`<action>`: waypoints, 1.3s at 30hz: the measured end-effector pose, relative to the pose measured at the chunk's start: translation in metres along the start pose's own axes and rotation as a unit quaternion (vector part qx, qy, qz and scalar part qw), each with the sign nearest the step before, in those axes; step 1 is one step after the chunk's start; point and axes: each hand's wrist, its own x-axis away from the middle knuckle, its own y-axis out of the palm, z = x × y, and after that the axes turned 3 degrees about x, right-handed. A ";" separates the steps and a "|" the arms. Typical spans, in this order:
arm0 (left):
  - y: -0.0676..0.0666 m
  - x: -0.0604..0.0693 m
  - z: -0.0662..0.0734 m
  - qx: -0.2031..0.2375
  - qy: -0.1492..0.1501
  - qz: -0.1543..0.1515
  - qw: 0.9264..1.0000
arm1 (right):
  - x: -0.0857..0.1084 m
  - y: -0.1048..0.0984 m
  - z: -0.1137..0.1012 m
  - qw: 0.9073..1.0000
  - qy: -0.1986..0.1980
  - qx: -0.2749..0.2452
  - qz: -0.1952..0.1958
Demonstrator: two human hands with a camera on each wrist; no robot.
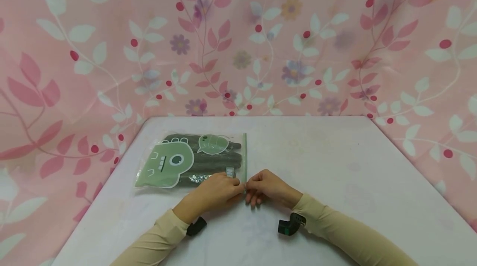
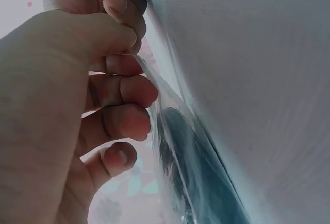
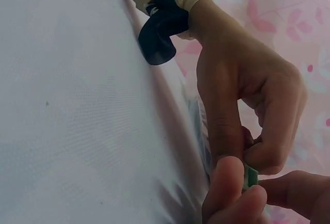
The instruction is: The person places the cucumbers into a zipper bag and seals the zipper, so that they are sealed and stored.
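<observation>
A clear zip bag (image 1: 220,162) printed with a green one-eyed monster lies flat on the table, its green zip edge (image 1: 244,154) facing right. Inside are dark grey, soft-looking pieces whose kind I cannot tell. At the near right corner my left hand (image 1: 218,189) pinches the bag's edge between thumb and forefinger, as the left wrist view also shows, with the other fingers (image 2: 129,121) loosely bent. My right hand (image 1: 270,187) meets it there. In the right wrist view, its thumb and fingers (image 3: 229,177) pinch the green zip end (image 3: 250,176).
The white-covered table (image 1: 316,154) extends around the bag and hands. Behind it hangs a pink floral cloth (image 1: 238,50). Dark wrist devices (image 1: 290,225) sit under both sleeves, close to the tabletop.
</observation>
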 end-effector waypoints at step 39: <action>0.001 -0.001 0.000 0.015 0.029 0.021 0.999 | -0.015 -0.007 0.002 0.998 -0.012 -0.030 0.055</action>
